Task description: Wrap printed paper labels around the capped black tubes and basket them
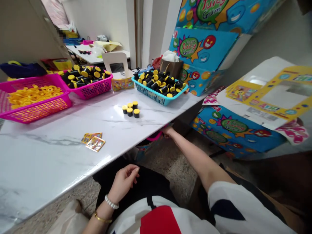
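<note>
My left hand (pixel 124 181) rests over my lap below the table edge, fingers loosely curled, nothing visible in it. My right hand (pixel 167 131) reaches under the white marble table (pixel 48 162), its fingers mostly hidden beside something pink (pixel 154 136) under the edge. On the table stand several small black cylinders with yellow caps (pixel 131 109). A few small yellow printed packets (pixel 93 141) lie nearer to me.
A blue basket (pixel 156 94) and a pink basket (pixel 94 88) hold black-and-yellow pieces. A larger pink basket (pixel 39 109) holds yellow rings. Blue "Juicy Gum" cartons (pixel 204 55) are stacked at the right, with flat printed card (pixel 265 94) over another carton (pixel 234 131).
</note>
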`<state>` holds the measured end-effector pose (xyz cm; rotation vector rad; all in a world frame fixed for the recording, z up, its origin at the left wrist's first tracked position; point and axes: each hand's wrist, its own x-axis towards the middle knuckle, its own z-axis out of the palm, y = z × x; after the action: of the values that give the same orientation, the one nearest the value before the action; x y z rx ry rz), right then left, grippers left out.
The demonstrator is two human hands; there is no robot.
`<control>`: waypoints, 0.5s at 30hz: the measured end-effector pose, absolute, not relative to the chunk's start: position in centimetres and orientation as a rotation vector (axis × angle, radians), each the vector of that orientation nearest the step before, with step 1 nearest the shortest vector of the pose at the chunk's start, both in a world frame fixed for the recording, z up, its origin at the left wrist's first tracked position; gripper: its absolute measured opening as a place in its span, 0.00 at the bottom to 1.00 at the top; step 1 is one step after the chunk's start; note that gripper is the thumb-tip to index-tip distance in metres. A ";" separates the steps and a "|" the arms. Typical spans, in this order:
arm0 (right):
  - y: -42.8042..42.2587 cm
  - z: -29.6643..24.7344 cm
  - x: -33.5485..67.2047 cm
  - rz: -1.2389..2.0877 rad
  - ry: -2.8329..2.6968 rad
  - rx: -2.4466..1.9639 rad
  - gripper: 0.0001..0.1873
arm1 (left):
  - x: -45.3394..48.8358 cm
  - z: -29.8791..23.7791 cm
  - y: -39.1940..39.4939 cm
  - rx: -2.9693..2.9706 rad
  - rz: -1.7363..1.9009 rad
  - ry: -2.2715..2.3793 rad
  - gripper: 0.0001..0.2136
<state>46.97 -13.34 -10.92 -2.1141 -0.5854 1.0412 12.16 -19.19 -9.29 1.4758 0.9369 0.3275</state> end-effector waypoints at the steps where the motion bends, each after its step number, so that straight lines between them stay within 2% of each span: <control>1: -13.3 -10.4 47.4 1.064 -0.566 -2.123 0.18 | 12.0 -9.3 -19.2 1.464 0.335 0.944 0.19; 9: -16.4 -6.5 49.1 1.152 -0.468 -2.014 0.16 | 11.0 -9.9 -19.6 1.321 0.323 0.941 0.21; 12: -19.3 -5.5 48.8 1.122 -0.479 -1.923 0.12 | 10.9 -10.1 -19.8 1.266 0.337 0.934 0.21; 15: -23.4 -4.4 48.9 1.117 -0.498 -1.847 0.13 | 10.8 -10.1 -19.9 1.222 0.353 0.938 0.21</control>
<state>48.88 -23.42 -4.35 -1.8470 -0.4979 1.1174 10.84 -19.87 -10.06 1.2218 0.9376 0.3526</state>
